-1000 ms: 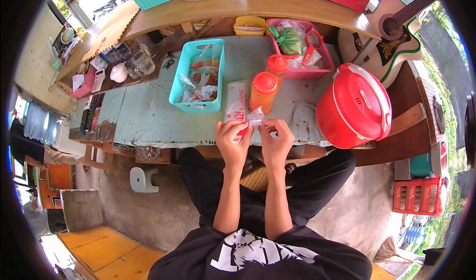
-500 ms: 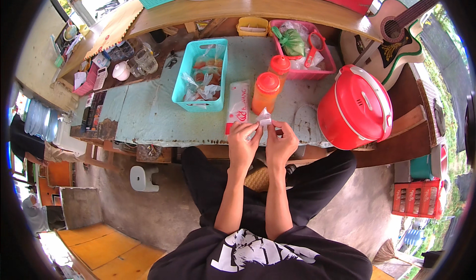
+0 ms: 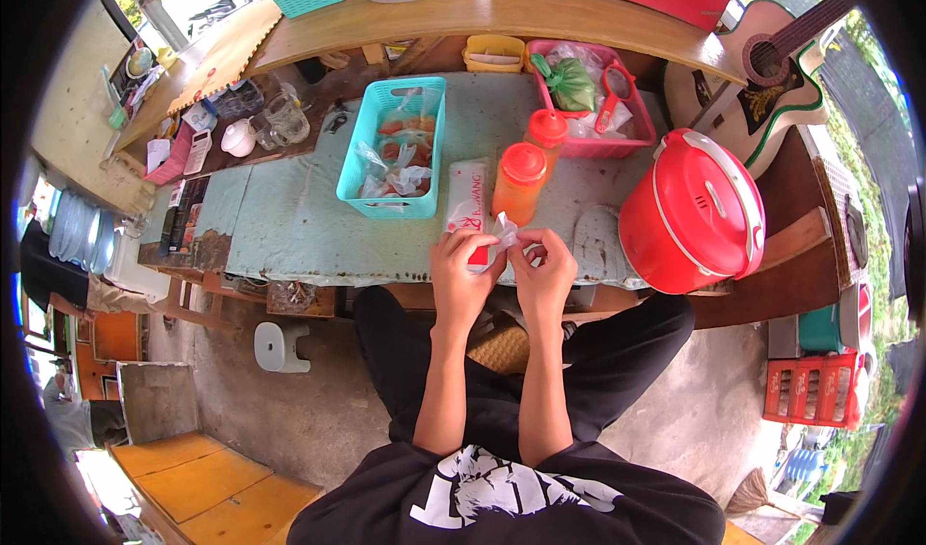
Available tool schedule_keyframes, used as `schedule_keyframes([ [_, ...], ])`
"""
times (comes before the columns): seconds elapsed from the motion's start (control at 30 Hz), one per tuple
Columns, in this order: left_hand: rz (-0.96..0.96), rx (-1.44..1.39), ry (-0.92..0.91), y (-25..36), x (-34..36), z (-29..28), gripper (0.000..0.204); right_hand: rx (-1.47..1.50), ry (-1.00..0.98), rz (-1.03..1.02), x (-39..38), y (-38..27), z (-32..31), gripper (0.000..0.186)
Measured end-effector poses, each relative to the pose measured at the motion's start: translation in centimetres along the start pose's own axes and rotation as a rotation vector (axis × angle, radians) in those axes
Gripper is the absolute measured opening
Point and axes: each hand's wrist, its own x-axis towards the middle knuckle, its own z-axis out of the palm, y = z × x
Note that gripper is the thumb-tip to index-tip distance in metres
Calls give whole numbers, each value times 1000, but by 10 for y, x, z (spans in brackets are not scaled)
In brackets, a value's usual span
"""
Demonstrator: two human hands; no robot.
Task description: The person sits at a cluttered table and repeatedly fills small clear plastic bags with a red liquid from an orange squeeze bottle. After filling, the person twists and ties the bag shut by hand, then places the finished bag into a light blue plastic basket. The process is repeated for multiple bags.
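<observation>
A small clear plastic bag (image 3: 504, 228) stands up between my two hands over the table's near edge. My left hand (image 3: 461, 273) pinches its left side between thumb and fingers. On the other side my right hand (image 3: 546, 273) is closed too, its fingertips at the bag's lower right. What the bag holds, if anything, is too small to make out. Just beyond lies a white and red packet (image 3: 467, 193), partly covered by my left hand. Two orange squeeze bottles, the nearer one (image 3: 519, 183) and the farther one (image 3: 547, 132), stand upright behind my right hand.
A turquoise basket (image 3: 347, 177) with several filled plastic bags stands left on the blue-green table (image 3: 280, 227). A pink basket (image 3: 603, 147) holds bags and a red-handled strainer. At right sits a red lidded container (image 3: 680, 212); a guitar (image 3: 704, 87) leans behind it.
My hands have shifted slightly, the left one a little to the left. The plastic bag has moved slightly left and is tilted differently between my fingers.
</observation>
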Motion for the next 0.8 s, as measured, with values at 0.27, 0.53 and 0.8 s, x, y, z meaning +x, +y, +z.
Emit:
schedule_keyframes([
  [0.27,-285,-210,160,-5,-11,16,17,84,-30,152,-3,1,6,20],
  [0.53,-96,-112,18,-2,-5,19,28,193,66,134,-2,4,10,20],
  [0.8,-241,-181,79,4,-15,27,23,192,65,94,-7,21,19,16],
])
